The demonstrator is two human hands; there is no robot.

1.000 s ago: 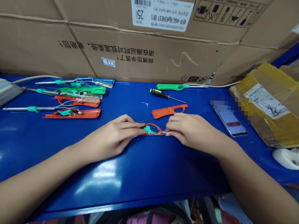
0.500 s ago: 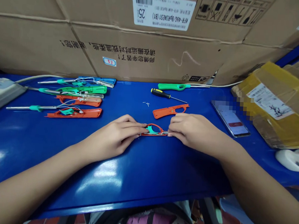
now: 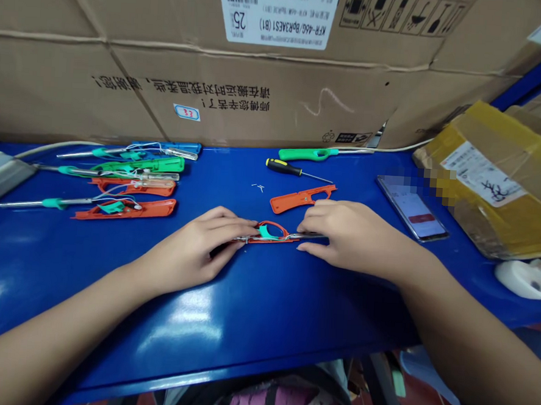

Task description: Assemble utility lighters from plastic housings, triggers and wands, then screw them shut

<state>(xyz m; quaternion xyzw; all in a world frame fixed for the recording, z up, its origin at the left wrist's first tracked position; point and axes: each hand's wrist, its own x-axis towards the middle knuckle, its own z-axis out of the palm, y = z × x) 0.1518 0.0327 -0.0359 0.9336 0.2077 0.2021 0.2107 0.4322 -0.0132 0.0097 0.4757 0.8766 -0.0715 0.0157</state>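
Note:
An orange lighter half (image 3: pixel 275 240) with a teal trigger (image 3: pixel 267 231) and thin wires lies on the blue table between my hands. My left hand (image 3: pixel 208 241) is closed on its left end, fingertips beside the trigger. At its right end, my right hand (image 3: pixel 341 237) has its fingers round a metal tube (image 3: pixel 309 235); part of the tube is hidden under the fingers. Just behind lies a separate orange shell half (image 3: pixel 298 199). A black and yellow screwdriver (image 3: pixel 283 167) and several small white pieces (image 3: pixel 258 187) rest farther back.
Several opened lighters (image 3: pixel 128 209) are lined up at the left, near a white power strip (image 3: pixel 1 174). A green lighter (image 3: pixel 305 154) lies by the large cardboard box (image 3: pixel 191 69). At the right are a phone (image 3: pixel 412 208), a taped parcel (image 3: pixel 487 179) and a white object (image 3: pixel 525 279).
The fingers of my right hand have loosened and parted, and more of the metal tube now shows. The whole view has shifted slightly, moving most things a little left in the picture.

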